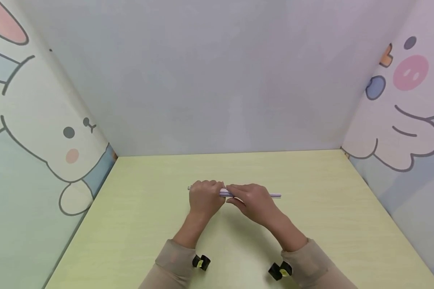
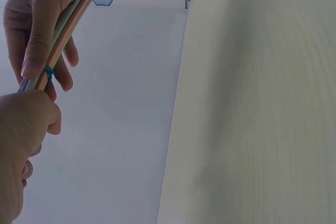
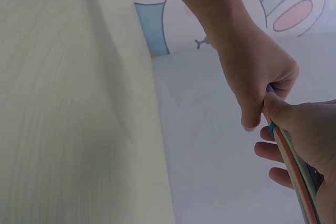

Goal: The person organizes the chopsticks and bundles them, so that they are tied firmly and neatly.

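A bundle of slim, pastel, chopstick-like sticks [image 1: 276, 196] is held level above the table in the head view. Orange, green and purple sticks [image 3: 292, 165] show in the right wrist view. A teal band [image 2: 48, 72] circles the bundle between the two hands. My left hand [image 1: 205, 197] grips one end, fingers curled round it, with a short tip poking out on the left. My right hand [image 1: 254, 202] holds the bundle beside the band, thumb on one side and fingers on the other. Part of the bundle is hidden by the hands.
The pale yellow-green table [image 1: 137, 224] lies beneath the hands. A plain grey wall [image 1: 217, 88] stands at its back edge, with cartoon-printed side panels [image 1: 32, 192] left and right. Small black devices [image 1: 201, 262] sit at both sleeve cuffs.
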The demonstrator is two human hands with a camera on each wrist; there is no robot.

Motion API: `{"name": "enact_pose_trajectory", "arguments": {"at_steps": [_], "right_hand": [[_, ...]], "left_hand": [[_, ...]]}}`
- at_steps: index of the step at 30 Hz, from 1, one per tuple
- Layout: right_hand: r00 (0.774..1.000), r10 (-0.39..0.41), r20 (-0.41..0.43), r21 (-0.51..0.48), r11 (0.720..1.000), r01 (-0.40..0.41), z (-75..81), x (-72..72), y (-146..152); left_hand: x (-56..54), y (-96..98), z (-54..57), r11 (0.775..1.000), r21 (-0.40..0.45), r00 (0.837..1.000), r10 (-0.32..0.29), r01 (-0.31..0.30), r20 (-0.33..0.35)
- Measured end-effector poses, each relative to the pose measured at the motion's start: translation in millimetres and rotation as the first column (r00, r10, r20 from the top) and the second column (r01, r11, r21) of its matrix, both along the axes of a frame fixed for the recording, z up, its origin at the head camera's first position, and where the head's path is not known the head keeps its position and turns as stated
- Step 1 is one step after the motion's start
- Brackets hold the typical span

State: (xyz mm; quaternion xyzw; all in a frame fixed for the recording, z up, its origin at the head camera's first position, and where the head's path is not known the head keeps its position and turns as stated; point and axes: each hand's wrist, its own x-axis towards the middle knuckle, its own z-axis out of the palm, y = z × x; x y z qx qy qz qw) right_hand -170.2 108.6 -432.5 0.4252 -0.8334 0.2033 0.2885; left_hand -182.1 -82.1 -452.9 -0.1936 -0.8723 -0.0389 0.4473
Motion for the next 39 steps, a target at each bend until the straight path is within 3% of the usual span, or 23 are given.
{"name": "enact_pose_trajectory", "arguments": {"at_steps": [5, 10, 13, 19, 22, 24, 26, 27, 29, 31, 33, 34, 36, 39], "right_hand": [[1.0, -0.027, -0.01, -0.037, 0.999, 0.027, 3.2, -3.2, 12], [0.997, -0.057, 0.057, -0.021, 0.998, 0.058, 1.1, -10.0, 33], [0.995, -0.053, 0.083, -0.032, 0.998, 0.056, -2.5, -12.1, 43], [1.0, -0.005, 0.03, -0.05, 0.999, 0.007, -9.0, -16.6, 50], [1.0, 0.008, 0.012, -0.075, 0.997, -0.007, -13.1, -20.8, 55], [0.999, 0.023, 0.025, -0.112, 0.993, -0.02, -16.4, -24.0, 59], [0.998, 0.047, 0.049, -0.153, 0.987, -0.039, -20.5, -27.5, 63], [0.996, 0.061, 0.064, -0.17, 0.984, -0.049, -22.7, -29.0, 64], [0.991, 0.083, 0.102, -0.202, 0.977, -0.062, -27.5, -31.3, 66], [0.985, 0.094, 0.144, -0.24, 0.969, -0.057, -33.0, -33.4, 67], [0.976, 0.091, 0.2, -0.286, 0.958, -0.031, -39.6, -34.9, 66], [0.968, 0.088, 0.234, -0.31, 0.951, -0.011, -43.3, -35.5, 65], [0.951, 0.084, 0.298, -0.343, 0.939, 0.025, -51.4, -36.5, 60], [0.926, 0.078, 0.369, -0.342, 0.938, 0.057, -64.9, -37.5, 51]], "left_hand": [[-0.9, -11.6, 3.9, 0.999, -0.005, 0.999, 0.037, -0.037, 0.013], [-2.0, -22.7, 4.4, 0.998, 0.001, 0.997, 0.06, -0.061, 0.051], [-1.1, -25.4, 1.1, 0.998, 0.028, 0.997, 0.047, -0.049, 0.067], [-1.6, -32.6, -3.9, 0.998, 0.055, 0.995, -0.01, 0.005, 0.097], [-1.9, -43.1, -3.7, 0.997, 0.071, 0.989, -0.005, -0.005, 0.15], [-1.4, -51.3, -2.9, 0.993, 0.116, 0.974, -0.028, 0.002, 0.224], [-1.2, -58.9, -1.8, 0.978, 0.203, 0.937, -0.113, 0.047, 0.329], [-1.3, -62.3, -1.7, 0.964, 0.258, 0.907, -0.17, 0.07, 0.386], [-1.7, -68.0, -2.2, 0.914, 0.392, 0.82, -0.304, 0.107, 0.484], [-3.6, -72.4, -6.1, 0.855, 0.51, 0.736, -0.406, 0.096, 0.542], [-5.9, -75.4, -13.2, 0.799, 0.6, 0.679, -0.461, 0.038, 0.571], [-7.2, -76.4, -17.6, 0.772, 0.635, 0.661, -0.478, 0.002, 0.579], [-10.1, -77.3, -28.6, 0.736, 0.673, 0.639, -0.485, -0.071, 0.597], [-14.1, -76.8, -43.4, 0.708, 0.693, 0.618, -0.487, -0.135, 0.618]]}}
